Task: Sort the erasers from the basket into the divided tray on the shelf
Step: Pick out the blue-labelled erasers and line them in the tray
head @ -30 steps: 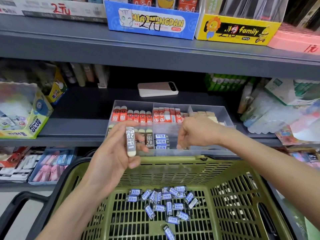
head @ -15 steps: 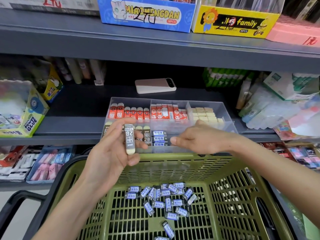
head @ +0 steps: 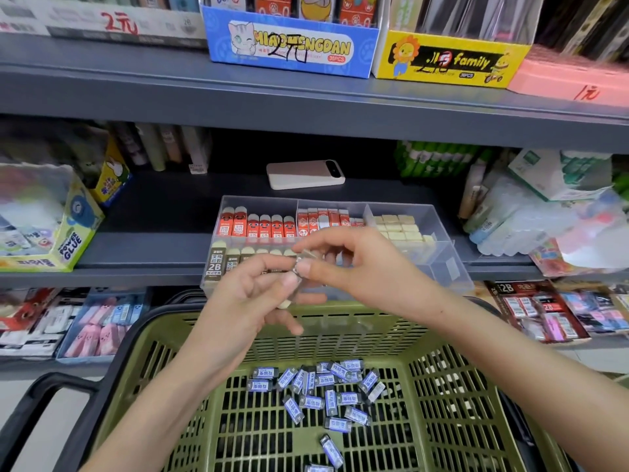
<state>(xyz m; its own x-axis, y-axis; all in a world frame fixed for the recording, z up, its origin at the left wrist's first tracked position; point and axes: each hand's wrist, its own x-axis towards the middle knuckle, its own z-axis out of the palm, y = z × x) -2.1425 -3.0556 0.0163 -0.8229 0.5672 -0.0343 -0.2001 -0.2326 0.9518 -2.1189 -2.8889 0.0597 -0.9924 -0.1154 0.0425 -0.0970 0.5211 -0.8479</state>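
Holding a seemingly light, firm eraser in curled left hand, far end pinched by right hand; grip long sides.

Basket: was olive-green plastic lattice, matt.
Basket handle: was black plastic, smooth with a faint sheen.
Divided tray: was clear plastic with glossy walls.
Loose erasers: wore glossy blue-and-white printed sleeves.
Red-sleeved erasers: had printed sleeves and pale matt tips.
Cream blocks: looked bare and matt.
Held eraser: showed a pale matt tip.
Shelf: looked like grey painted metal, smooth, matt.
Blue display box: was printed card.
Power bank: had a smooth satin casing.
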